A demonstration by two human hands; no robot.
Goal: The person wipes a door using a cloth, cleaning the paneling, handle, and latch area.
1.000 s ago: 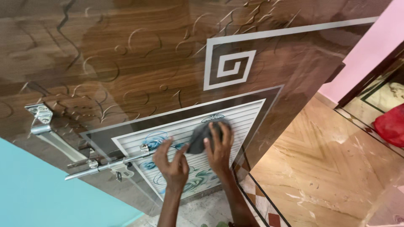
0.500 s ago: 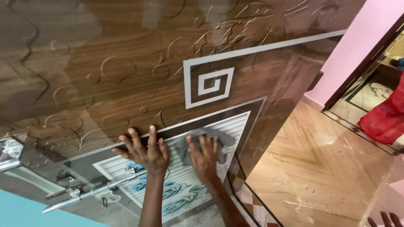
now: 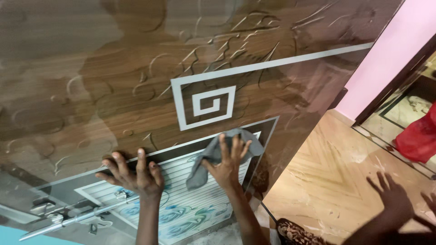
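A glossy brown wooden door (image 3: 136, 68) with a white square-spiral motif (image 3: 206, 105) fills most of the view. My right hand (image 3: 227, 165) presses a grey cloth (image 3: 213, 156) flat against the door's lower striped white panel (image 3: 190, 190). My left hand (image 3: 134, 174) lies spread on the door to the left of it, fingers apart, holding nothing. Just below my left hand runs a metal sliding bolt (image 3: 77, 218).
A beige marble floor (image 3: 327, 181) lies to the right of the door. Another person's hand (image 3: 393, 199) reaches in at the lower right. A pink wall (image 3: 395, 50) and something red (image 3: 418, 134) stand at the right edge.
My right hand has carried the cloth up and to the right across the panel. My left hand has shifted left and spread on the door. Another person's hand has come into view at the lower right.
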